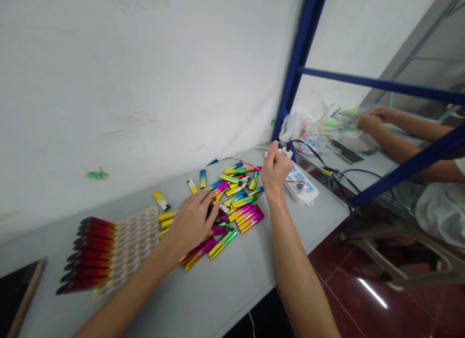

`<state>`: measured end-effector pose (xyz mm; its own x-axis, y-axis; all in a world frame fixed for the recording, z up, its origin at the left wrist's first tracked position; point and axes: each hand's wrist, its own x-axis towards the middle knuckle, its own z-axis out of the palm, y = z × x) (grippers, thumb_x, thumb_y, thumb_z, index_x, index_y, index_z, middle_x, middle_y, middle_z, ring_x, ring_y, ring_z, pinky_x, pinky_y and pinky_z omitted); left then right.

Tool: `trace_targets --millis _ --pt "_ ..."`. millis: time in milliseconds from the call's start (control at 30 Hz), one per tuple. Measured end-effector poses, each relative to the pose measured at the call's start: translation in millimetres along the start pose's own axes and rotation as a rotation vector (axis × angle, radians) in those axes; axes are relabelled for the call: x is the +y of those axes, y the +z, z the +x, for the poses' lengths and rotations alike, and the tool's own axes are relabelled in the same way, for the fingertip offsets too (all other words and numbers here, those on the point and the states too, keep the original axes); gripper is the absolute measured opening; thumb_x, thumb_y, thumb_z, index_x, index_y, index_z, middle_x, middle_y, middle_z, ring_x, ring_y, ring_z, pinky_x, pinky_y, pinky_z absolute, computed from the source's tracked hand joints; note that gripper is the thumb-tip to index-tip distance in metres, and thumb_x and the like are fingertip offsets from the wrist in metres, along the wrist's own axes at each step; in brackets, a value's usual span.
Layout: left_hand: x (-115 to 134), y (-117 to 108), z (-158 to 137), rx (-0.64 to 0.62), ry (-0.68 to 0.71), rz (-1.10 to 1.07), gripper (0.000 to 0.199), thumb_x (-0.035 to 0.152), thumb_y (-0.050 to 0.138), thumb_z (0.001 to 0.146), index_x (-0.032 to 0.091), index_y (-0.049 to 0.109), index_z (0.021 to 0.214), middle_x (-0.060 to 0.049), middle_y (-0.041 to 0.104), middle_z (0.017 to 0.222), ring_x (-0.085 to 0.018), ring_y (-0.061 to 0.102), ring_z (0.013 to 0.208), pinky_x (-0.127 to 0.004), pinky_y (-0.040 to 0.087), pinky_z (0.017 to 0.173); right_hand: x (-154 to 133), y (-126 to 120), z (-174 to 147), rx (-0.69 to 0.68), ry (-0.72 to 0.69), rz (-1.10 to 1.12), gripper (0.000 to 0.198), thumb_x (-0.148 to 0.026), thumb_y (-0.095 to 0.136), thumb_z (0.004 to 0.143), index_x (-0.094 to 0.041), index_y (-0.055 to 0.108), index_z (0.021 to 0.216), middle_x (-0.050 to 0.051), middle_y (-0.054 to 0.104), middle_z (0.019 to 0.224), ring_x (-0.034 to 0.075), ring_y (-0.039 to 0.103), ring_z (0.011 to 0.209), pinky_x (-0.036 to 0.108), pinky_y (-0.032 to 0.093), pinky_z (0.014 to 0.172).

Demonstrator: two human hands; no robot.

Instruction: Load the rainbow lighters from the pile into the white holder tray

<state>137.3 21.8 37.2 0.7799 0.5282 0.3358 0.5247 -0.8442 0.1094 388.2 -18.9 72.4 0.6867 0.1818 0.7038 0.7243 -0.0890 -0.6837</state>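
Note:
My left hand point(194, 214) lies over a heap of shiny, flat colour-gradient tubes point(250, 219) that look like vape pens. Its fingers are stretched out, with the thumb apart, and its palm side is hidden. My right hand point(275, 168) is closed beside the white power strip point(300, 183) with blue socket faces. Whatever it holds is hidden by the fingers. A thin red-and-yellow wire point(240, 160) runs from behind the heap towards this hand. Left of the heap stands a pale moulded tray point(134, 241), with a row of red-to-black tubes point(92, 253) along its left side.
A dark tablet or phone point(20, 294) lies at the left edge. Blue metal frame bars point(298, 62) rise at right, with black cables point(337, 178) hanging below. Beyond them are another person's hands point(374, 119), plastic bags point(308, 127) and a phone point(347, 151).

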Motion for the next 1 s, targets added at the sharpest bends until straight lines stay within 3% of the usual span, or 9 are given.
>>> trace_targets --millis 167,300,433,667,867,1000 --pt "-1 -2 13 0.027 -0.009 -0.022 0.045 0.039 0.040 0.109 0.012 0.070 0.128 -0.017 0.073 0.128 -0.031 0.067 0.120 -0.053 0.053 0.111 -1 -1 0 0.007 0.004 -0.025 0.061 -0.043 0.033 0.108 -0.024 0.029 0.050 -0.003 0.035 0.047 0.010 0.033 0.047 0.032 0.024 0.057" --pt "3 5 45 0.048 0.074 -0.083 0.041 0.025 0.038 0.107 0.011 0.069 0.131 -0.016 0.071 0.132 -0.029 0.065 0.124 -0.051 0.052 0.113 -1 0 -1 -0.005 -0.009 -0.033 0.063 -0.047 0.030 0.110 -0.024 0.031 0.051 -0.003 0.036 0.047 0.010 0.035 0.047 0.032 0.025 0.057" --pt "6 16 80 -0.031 0.168 -0.143 0.042 0.014 0.041 0.100 0.014 0.074 0.126 -0.014 0.072 0.133 -0.026 0.065 0.125 -0.046 0.051 0.114 0 1 -2 -0.007 -0.027 -0.021 0.064 -0.050 0.028 0.110 -0.024 0.028 0.052 -0.003 0.034 0.047 0.009 0.033 0.047 0.031 0.025 0.056" --pt "15 13 116 -0.166 0.049 -0.071 0.031 0.021 0.050 0.096 0.019 0.081 0.102 -0.012 0.079 0.099 -0.027 0.072 0.097 -0.040 0.055 0.093 -7 1 -2 -0.040 -0.038 0.002 0.060 -0.044 0.030 0.109 -0.025 0.027 0.053 -0.003 0.036 0.047 0.011 0.034 0.047 0.032 0.027 0.056" --pt "22 20 142 -0.261 -0.034 -0.045 0.025 0.029 0.059 0.097 0.017 0.080 0.089 -0.016 0.078 0.091 -0.030 0.073 0.089 -0.039 0.054 0.081 -5 0 -1 -0.022 -0.030 0.026 0.057 -0.040 0.033 0.108 -0.025 0.029 0.054 -0.003 0.035 0.049 0.010 0.033 0.048 0.032 0.026 0.056" --pt "19 29 155 -0.303 -0.073 -0.073 0.012 0.028 0.073 0.087 0.018 0.077 0.083 -0.012 0.077 0.083 -0.027 0.073 0.081 -0.034 0.053 0.076 -6 -1 -1 -0.035 -0.032 0.023 0.058 -0.040 0.034 0.109 -0.024 0.031 0.053 -0.003 0.036 0.049 0.011 0.034 0.048 0.032 0.026 0.057"
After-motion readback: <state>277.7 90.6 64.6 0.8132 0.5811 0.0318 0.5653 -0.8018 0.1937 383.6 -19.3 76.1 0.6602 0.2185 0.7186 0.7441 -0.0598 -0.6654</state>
